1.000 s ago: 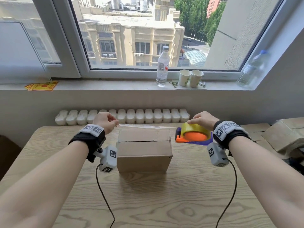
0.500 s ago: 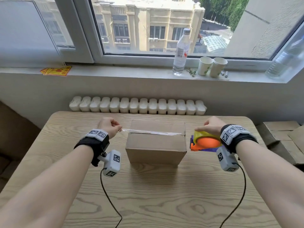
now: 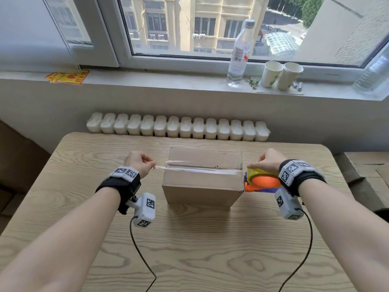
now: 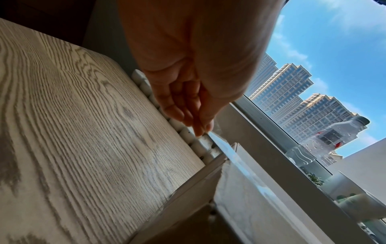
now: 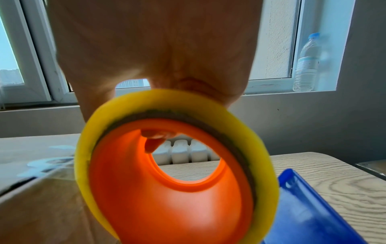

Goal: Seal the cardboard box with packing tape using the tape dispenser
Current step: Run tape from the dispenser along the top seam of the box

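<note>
Cardboard box (image 3: 202, 175) — mid-table on the wooden table (image 3: 189, 249), flaps down. Clear packing tape (image 3: 189, 168) — stretched left to right along the top seam, from one hand to the other. Left hand (image 3: 139, 164) — just left of the box, fingertips (image 4: 201, 130) pinching the tape's free end. Right hand (image 3: 267, 163) — at the box's right edge, fingers curled over the tape dispenser (image 3: 262, 180); yellow roll, orange hub, blue body. Far windowsill: water bottle (image 3: 240, 53), two paper cups (image 3: 281, 75).
</note>
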Action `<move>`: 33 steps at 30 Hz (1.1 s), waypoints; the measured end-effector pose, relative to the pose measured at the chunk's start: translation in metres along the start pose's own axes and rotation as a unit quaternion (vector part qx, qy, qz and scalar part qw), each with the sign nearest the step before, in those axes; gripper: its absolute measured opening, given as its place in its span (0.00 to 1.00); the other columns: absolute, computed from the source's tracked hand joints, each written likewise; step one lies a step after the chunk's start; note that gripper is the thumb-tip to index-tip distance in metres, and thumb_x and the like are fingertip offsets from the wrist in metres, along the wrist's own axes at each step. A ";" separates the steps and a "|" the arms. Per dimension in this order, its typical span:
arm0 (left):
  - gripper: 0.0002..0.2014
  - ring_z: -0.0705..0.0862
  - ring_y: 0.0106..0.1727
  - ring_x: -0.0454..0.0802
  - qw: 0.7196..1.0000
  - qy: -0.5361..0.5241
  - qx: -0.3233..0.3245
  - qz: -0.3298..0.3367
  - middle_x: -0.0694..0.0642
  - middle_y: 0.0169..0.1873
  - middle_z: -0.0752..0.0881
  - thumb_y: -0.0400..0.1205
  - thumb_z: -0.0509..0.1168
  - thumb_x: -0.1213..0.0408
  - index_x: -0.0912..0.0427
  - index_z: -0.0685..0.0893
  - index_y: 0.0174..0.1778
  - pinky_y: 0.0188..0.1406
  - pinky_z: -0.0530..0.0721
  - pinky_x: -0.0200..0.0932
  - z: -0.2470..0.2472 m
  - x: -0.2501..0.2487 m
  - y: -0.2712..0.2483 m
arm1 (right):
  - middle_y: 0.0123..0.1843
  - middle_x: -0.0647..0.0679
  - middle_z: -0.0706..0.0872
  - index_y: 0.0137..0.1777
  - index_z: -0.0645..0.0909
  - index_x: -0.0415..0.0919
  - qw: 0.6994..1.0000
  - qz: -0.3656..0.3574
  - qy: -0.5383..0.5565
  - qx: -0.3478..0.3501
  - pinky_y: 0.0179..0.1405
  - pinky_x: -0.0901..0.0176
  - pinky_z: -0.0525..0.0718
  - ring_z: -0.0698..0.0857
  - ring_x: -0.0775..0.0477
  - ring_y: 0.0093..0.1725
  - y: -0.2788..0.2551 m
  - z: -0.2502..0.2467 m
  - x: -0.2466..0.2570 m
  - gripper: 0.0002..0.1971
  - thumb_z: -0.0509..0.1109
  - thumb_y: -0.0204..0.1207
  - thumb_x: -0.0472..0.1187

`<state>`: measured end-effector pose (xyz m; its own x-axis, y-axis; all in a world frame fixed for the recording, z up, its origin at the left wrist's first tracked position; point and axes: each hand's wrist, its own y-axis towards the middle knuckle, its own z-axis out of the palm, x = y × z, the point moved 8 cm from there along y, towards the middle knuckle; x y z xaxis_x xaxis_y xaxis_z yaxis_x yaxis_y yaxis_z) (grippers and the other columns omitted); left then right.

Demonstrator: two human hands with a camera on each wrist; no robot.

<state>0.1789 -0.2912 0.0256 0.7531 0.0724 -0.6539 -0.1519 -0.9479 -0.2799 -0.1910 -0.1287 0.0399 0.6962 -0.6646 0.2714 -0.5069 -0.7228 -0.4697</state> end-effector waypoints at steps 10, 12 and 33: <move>0.13 0.86 0.38 0.52 1.000 0.000 0.005 -0.021 0.54 0.28 0.88 0.72 0.73 0.65 0.53 0.82 0.22 0.43 0.82 0.43 0.023 0.009 0.002 | 0.24 0.44 0.77 0.22 0.74 0.40 1.000 0.002 -0.027 -0.006 0.23 0.57 0.66 0.74 0.45 0.27 0.005 0.009 -0.001 0.26 0.74 0.66 0.61; 0.08 0.88 0.41 0.54 1.000 -0.002 0.017 -0.023 0.59 0.33 0.91 0.72 0.73 0.66 0.56 0.85 0.27 0.47 0.84 0.45 0.030 0.010 0.003 | 0.22 0.45 0.76 0.19 0.73 0.41 1.000 0.003 -0.026 -0.012 0.22 0.58 0.66 0.74 0.46 0.26 0.006 0.010 -0.002 0.27 0.74 0.66 0.61; 0.15 0.83 0.58 0.64 0.994 0.034 -0.004 -0.100 0.66 0.55 0.87 0.75 0.69 0.62 0.65 0.86 0.55 0.52 0.79 0.48 0.050 0.007 0.009 | 0.26 0.41 0.76 0.20 0.68 0.43 0.998 0.024 0.039 -0.041 0.28 0.56 0.67 0.75 0.41 0.29 0.002 0.027 -0.009 0.28 0.71 0.65 0.64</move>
<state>0.1513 -0.2834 -0.0163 0.8090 0.2382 -0.5373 0.0092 -0.9192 -0.3937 -0.1842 -0.1192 0.0135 0.6295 -0.7099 0.3158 -0.5812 -0.7000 -0.4149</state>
